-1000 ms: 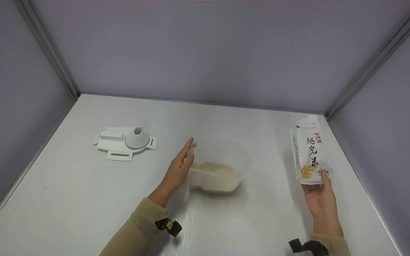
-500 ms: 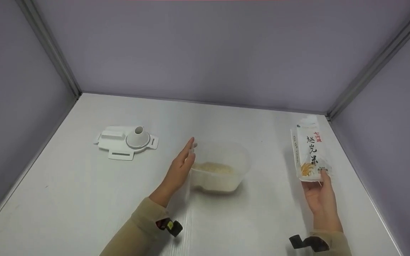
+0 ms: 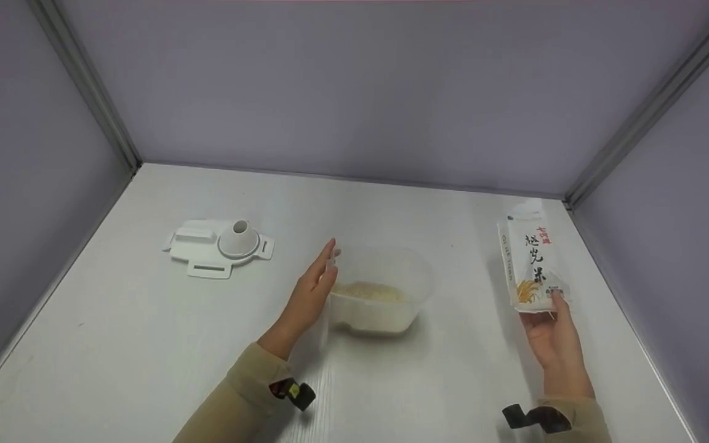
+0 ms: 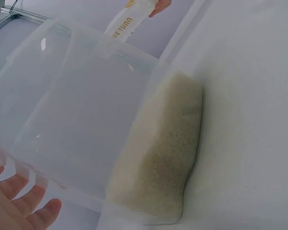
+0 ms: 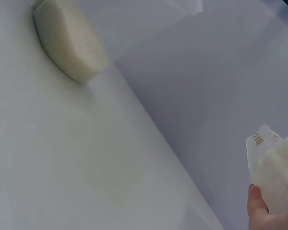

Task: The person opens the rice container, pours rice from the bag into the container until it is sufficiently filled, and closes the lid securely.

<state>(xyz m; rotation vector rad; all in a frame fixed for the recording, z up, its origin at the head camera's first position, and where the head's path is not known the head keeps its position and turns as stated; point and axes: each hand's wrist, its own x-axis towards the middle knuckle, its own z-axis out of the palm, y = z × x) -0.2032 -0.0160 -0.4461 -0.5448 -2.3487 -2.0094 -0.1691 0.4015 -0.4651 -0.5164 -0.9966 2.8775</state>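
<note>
Left hand [image 3: 308,296]: released, fingers extended. Lies along the left side of the translucent container [image 3: 413,269]; cannot tell from these views whether touching or just beside it.

Right hand [image 3: 550,339]: grasping. Grips the lower end of the white bag [image 3: 525,258], thumb on the printed front, other fingers beneath and behind. Bag location: to the right of the container, well apart from it, raised off the white tabletop [image 3: 453,381]. Front markings: dark and red characters above a golden grain-ear picture.

Container location: middle of the tabletop, between both hands. Holds pale grains [image 4: 168,139] across the lower part, heaped unevenly.

White slotted fitting [image 3: 189,247]: lies flat at left, well apart from the left hand. Carries a hollow cone [image 3: 238,239] on the right portion.

Surround: lilac-grey panels [image 3: 354,92] with metal corner rails [image 3: 80,80].
</note>
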